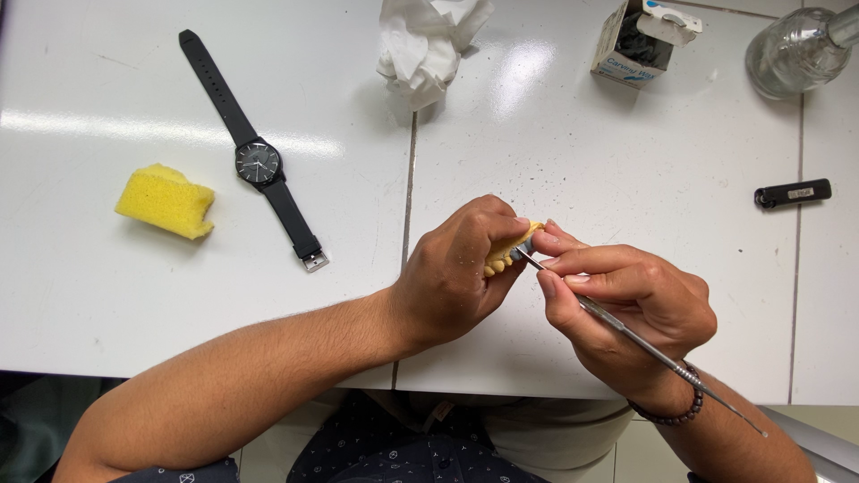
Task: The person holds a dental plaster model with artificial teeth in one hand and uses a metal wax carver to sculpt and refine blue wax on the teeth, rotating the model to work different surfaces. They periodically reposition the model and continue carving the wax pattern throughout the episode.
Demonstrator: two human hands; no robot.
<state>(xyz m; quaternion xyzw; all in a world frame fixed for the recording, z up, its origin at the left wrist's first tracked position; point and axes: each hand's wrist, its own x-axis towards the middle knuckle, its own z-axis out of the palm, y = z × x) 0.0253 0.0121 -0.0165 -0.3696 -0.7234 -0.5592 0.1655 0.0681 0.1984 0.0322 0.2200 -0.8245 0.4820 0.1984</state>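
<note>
My left hand (455, 273) is closed around a small yellow dental model (506, 250) with a row of teeth showing under my fingers. My right hand (626, 309) grips a thin metal carving tool (640, 340) like a pen. Its tip touches the model near my left fingertips, and its long handle runs back past my wrist, which wears a dark bead bracelet (671, 416). Both hands hover above the front edge of the white table (582, 161).
A black wristwatch (255, 161) lies flat at the left, with a yellow sponge (165, 201) beside it. Crumpled white tissue (425, 45), a small open cardboard box (635, 40) and a clear glass bottle (796, 49) sit at the back. A small black stick-shaped object (792, 192) lies right.
</note>
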